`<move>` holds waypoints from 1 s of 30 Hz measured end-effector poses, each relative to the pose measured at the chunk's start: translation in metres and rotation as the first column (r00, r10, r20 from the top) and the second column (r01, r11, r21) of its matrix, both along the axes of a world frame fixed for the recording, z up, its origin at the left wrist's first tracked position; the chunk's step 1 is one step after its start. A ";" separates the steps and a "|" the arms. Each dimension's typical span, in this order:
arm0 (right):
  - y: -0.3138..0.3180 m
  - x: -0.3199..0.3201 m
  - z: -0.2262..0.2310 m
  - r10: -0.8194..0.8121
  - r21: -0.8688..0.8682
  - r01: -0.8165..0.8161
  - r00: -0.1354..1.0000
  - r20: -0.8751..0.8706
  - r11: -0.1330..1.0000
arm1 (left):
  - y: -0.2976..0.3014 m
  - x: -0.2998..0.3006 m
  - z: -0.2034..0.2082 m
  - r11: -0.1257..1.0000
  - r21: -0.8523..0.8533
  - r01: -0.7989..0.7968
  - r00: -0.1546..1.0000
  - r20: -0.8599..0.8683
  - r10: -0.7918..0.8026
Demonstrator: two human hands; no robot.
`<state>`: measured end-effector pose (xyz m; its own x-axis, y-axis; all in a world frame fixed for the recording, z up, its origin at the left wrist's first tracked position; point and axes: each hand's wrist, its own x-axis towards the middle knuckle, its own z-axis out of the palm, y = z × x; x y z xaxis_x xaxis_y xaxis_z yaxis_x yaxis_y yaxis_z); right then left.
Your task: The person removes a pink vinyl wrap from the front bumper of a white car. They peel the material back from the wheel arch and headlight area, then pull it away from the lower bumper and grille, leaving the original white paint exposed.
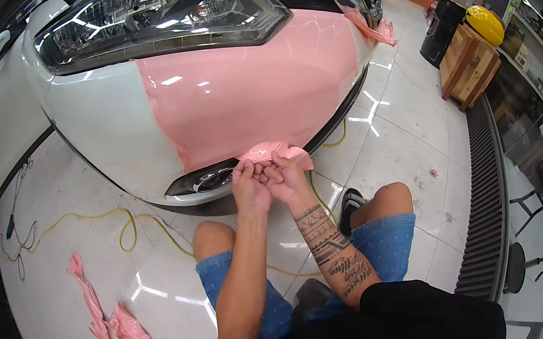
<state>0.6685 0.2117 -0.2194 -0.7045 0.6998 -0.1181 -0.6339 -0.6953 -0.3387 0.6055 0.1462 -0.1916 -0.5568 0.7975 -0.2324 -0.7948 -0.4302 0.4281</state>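
A glossy pink film [246, 96] covers part of the white car bumper [102, 117] in front of me, below the headlight [164, 17]. At its lower edge, beside the fog light [206, 179], a loose flap of the film is bunched. My left hand [251, 185] pinches that flap with bent fingers. Close against it, my right hand [283, 176] grips the same flap, thumb up. Both hands nearly touch each other. The fingertips are partly hidden by the folded film.
Crumpled pink film scraps [131, 331] lie on the tiled floor at the left. A yellow hose [129, 226] loops across the floor under the bumper. An opened car door [3, 132] stands at the left. To the right are a wooden stool [470, 63] and a floor grate [488, 207].
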 end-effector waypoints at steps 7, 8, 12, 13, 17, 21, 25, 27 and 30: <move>-0.009 0.012 0.009 0.015 0.024 -0.016 1.000 0.019 1.000 | -0.007 0.001 -0.010 0.995 -0.047 -0.087 0.994 -0.072 0.083; -0.012 0.013 0.010 -0.041 0.086 0.036 0.997 0.061 0.996 | -0.010 -0.002 -0.008 0.993 -0.087 -0.085 0.992 -0.101 0.076; -0.027 0.002 0.004 -0.298 0.272 0.245 0.939 0.172 0.930 | -0.011 -0.013 0.001 0.974 -0.152 -0.168 0.985 -0.063 0.160; -0.033 -0.001 0.004 -0.266 0.211 0.237 0.956 0.120 0.948 | -0.012 -0.016 0.003 0.979 -0.125 -0.159 0.986 -0.067 0.152; -0.052 -0.014 0.001 -0.196 0.125 0.195 0.981 -0.005 0.973 | -0.015 -0.020 0.011 0.981 -0.145 -0.125 0.992 -0.045 0.120; -0.043 -0.032 0.001 -0.228 0.249 0.202 0.971 0.078 0.947 | -0.011 -0.020 0.010 0.979 -0.186 -0.077 0.997 -0.009 0.077; -0.045 -0.034 0.020 -0.255 0.368 0.127 0.912 0.321 0.921 | -0.003 -0.024 -0.002 0.994 -0.090 -0.056 0.997 0.046 0.060; -0.044 -0.034 0.030 -0.339 0.432 0.163 0.866 0.368 0.887 | 0.000 -0.022 -0.005 0.998 -0.027 -0.052 0.996 0.072 0.053; -0.032 -0.031 0.020 -0.368 0.487 0.123 0.816 0.446 0.865 | 0.002 -0.019 -0.008 0.997 0.034 -0.070 0.992 0.112 0.066</move>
